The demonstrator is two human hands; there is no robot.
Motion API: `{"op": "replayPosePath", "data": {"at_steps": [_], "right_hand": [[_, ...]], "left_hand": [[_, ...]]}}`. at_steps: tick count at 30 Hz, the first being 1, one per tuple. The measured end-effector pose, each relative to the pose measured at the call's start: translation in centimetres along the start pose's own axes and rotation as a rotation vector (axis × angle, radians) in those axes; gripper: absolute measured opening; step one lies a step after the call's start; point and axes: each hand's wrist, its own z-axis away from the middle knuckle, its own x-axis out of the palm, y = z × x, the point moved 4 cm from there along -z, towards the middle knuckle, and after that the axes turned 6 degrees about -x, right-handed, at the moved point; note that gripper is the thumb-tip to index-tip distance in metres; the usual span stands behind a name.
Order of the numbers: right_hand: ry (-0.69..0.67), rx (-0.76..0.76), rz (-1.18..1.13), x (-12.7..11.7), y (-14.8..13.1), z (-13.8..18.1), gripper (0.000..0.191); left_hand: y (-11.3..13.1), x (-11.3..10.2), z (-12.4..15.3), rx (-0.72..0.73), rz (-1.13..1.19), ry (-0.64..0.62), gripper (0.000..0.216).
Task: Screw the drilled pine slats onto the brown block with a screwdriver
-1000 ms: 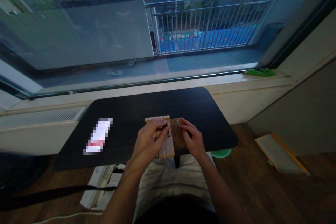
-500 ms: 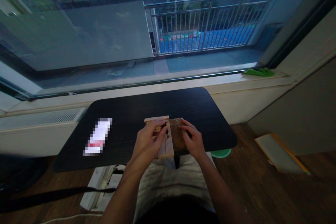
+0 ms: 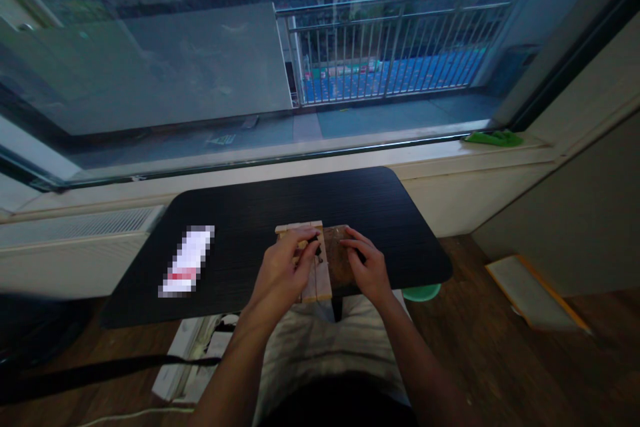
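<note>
My left hand (image 3: 285, 263) rests over a pale wooden piece (image 3: 317, 287) with dark lines across it, at the table's near edge. Its thumb and forefinger close around a small black piece (image 3: 317, 240), whose kind I cannot make out. Beside the pale wood, on its right, lies a brown board (image 3: 336, 257) with a shiny, worn-looking surface. My right hand (image 3: 370, 265) is at that board's right side, fingers bent and thumb close to the fingertips. Whatever is between them is too small to see.
The black table (image 3: 240, 207) has rounded corners and carries a blurred-out white and red item (image 3: 187, 261) at left. A window sill (image 3: 430, 152) runs behind it, with a green cloth (image 3: 495, 138). Below the right edge shows a green basin (image 3: 421, 293); a white-and-orange panel (image 3: 535, 293) lies farther right.
</note>
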Motion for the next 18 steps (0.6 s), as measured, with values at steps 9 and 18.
{"op": "replayPosePath", "data": {"at_steps": [9,18], "right_hand": [[-0.008,-0.009,0.006,0.05,-0.10,0.02,0.026],[-0.002,-0.002,0.020,0.02,0.07,0.07,0.026]], "left_hand": [[0.28,0.20,0.02,0.068,-0.022,-0.021,0.019],[0.18,0.23,0.04,0.072,-0.010,-0.093,0.021]]}}
